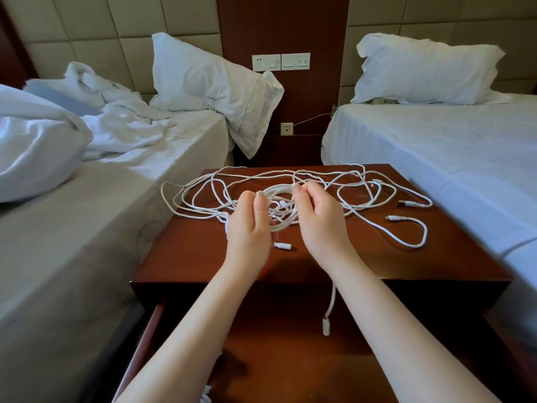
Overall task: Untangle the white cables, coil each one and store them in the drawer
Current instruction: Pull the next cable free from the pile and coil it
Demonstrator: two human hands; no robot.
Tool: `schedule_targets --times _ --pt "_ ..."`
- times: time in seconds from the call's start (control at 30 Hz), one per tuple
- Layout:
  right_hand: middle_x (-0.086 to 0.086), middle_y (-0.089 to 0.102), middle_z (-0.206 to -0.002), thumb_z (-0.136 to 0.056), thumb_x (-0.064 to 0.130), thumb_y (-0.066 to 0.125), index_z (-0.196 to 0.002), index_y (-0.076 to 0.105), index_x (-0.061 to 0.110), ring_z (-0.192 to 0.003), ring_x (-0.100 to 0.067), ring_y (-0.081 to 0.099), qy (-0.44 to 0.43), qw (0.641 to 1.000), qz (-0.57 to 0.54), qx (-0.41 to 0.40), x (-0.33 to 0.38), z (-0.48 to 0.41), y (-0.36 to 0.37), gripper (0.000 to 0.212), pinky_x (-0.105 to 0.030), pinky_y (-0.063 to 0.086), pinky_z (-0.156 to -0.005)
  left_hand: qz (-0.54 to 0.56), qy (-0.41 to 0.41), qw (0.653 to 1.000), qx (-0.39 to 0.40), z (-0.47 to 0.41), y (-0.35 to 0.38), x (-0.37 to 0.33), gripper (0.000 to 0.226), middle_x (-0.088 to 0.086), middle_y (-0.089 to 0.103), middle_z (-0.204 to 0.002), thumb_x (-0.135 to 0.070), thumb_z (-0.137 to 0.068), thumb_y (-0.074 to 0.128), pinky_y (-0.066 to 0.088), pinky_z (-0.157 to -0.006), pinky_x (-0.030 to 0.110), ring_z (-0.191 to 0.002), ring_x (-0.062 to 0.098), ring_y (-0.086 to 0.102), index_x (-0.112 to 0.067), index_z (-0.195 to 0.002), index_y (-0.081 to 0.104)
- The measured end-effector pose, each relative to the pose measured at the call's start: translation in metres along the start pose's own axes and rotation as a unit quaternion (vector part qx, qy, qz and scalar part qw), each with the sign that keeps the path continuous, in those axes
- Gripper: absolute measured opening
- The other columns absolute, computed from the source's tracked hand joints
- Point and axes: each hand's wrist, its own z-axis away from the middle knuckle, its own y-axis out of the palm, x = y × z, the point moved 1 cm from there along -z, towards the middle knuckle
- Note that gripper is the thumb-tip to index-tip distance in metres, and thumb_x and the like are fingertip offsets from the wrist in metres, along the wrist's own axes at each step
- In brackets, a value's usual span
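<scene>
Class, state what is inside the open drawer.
One white cable end dangles over the drawer's bare wooden floor; a white scrap shows beside the left forearm. The forearms cover the rest.

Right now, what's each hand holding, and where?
The white cable tangle, mid-knot: left hand curls round the bundled loops, right hand pinches a strand at their top.
</scene>
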Motion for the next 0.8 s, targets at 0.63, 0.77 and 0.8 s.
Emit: schedule_targets --times 0.63,0.77,0.8 --pt "0.011 0.044 -0.053 -0.099 0.02 0.049 -0.074 0.056 0.012 -0.052 -0.005 0.038 -0.01 0.971 -0.008 0.24 0.01 0.011 0.013 0.027 -0.02 0.032 -0.054 -0.122 0.021 0.971 -0.204 -0.015 -0.027 0.015 0.033 -0.01 0.044 -0.06 -0.019 -0.103 0.034 0.023 -0.056 0.025 -0.056 0.004 0.042 -0.008 -0.075 0.048" --pt "0.012 0.039 -0.048 -0.101 0.025 0.045 -0.07 0.054 0.013 -0.047 -0.004 0.033 0.074 0.944 -0.059 0.316 -0.004 0.016 0.02 0.034 -0.019 0.028 -0.053 -0.088 -0.008 0.975 -0.202 -0.019 -0.033 0.012 0.041 -0.005 0.044 -0.063 -0.021 -0.104 0.034 0.031 -0.057 0.019 -0.058 0.007 0.041 -0.018 -0.064 0.04" --pt "0.012 0.037 -0.049 -0.101 0.026 0.045 -0.071 0.054 0.013 -0.047 -0.004 0.031 0.091 0.938 -0.076 0.327 -0.005 0.016 0.019 0.034 -0.019 0.027 -0.052 -0.063 -0.016 0.979 -0.193 -0.019 -0.032 0.011 0.042 -0.003 0.044 -0.061 -0.022 -0.104 0.034 0.033 -0.058 0.019 -0.057 0.01 0.04 -0.018 -0.063 0.039"
